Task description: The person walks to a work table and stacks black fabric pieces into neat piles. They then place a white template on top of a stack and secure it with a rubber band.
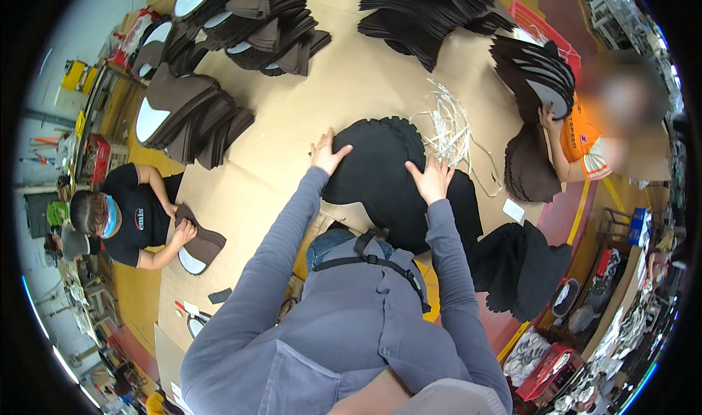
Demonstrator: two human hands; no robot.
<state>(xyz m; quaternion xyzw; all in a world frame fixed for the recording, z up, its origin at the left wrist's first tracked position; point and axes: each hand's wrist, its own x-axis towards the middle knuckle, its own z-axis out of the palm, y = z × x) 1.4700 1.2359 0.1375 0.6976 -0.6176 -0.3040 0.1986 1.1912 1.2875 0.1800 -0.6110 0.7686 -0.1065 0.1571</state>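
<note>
A stack of black cut fabric pieces with scalloped edges lies in front of me at the near edge of the table. My left hand rests at its left edge, thumb and fingers spread. Over the right part of the pieces lies my right hand, its thumb apart from the fingers. Just beyond that hand is a tangle of whitish strips. More black pieces sit to the right, hanging near the table's edge.
Brown cut-piece stacks and dark stacks stand along the far side. At the left a co-worker handles a brown piece. Another person in orange touches a stack at the right. Scissors lie lower left.
</note>
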